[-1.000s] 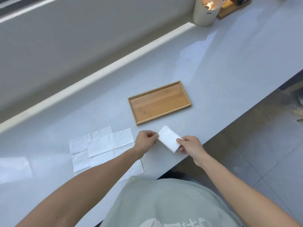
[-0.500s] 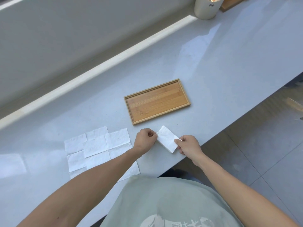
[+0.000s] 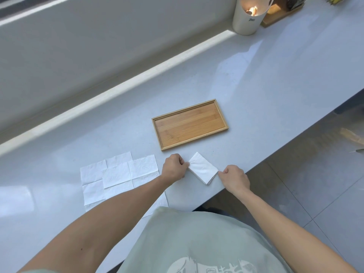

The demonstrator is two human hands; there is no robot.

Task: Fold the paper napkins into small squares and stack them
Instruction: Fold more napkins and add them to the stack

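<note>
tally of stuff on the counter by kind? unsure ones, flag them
Folded napkin, pinched by left hand and right hand: 1
Unfolded napkins, overlapping, count unclear: at least 2
Tray: 1
White cup: 1
Wooden holder, partly cut off: 1
Total: at least 6

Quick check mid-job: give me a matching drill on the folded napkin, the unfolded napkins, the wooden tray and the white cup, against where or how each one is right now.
Things:
1. folded napkin
2. unfolded napkins
3. wooden tray
4. white cup

States:
A. lying flat, overlapping, left of the hands
B. far end of the counter
C. pinched between left hand and right hand
D. nothing on it, beyond the hands

Pairs: 1-C, 2-A, 3-D, 4-B
</note>
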